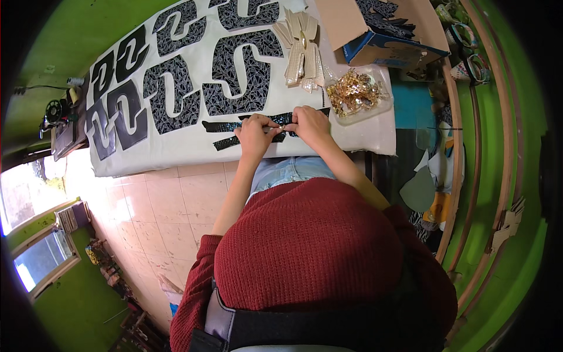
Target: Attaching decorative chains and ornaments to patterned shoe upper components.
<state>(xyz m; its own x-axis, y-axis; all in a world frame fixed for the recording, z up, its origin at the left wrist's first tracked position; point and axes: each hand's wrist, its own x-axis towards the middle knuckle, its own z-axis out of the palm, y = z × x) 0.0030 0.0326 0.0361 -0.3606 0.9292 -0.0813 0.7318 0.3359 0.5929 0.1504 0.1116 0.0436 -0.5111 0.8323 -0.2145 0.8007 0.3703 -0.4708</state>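
Note:
My left hand [256,136] and my right hand [311,124] meet over the near edge of the white-covered table. Both are closed, with thumbs and fingertips pinching a small shiny metal piece [281,128] between them; its exact shape is too small to tell. Dark, glossy, textured strips [226,127] lie under and beside the hands, partly covered by the fingers. Another black strip [226,142] sticks out below my left hand. To the right of my right hand stands a clear plastic tub [384,105] heaped with gold-coloured metal fittings [353,91].
Rows of black patterned cut pieces [172,94] cover the table's left and far parts. A bundle of beige strips [303,50] lies beyond my hands. An open cardboard box [399,54] with dark scraps stands far right. A black machine with a wheel [54,110] is at left.

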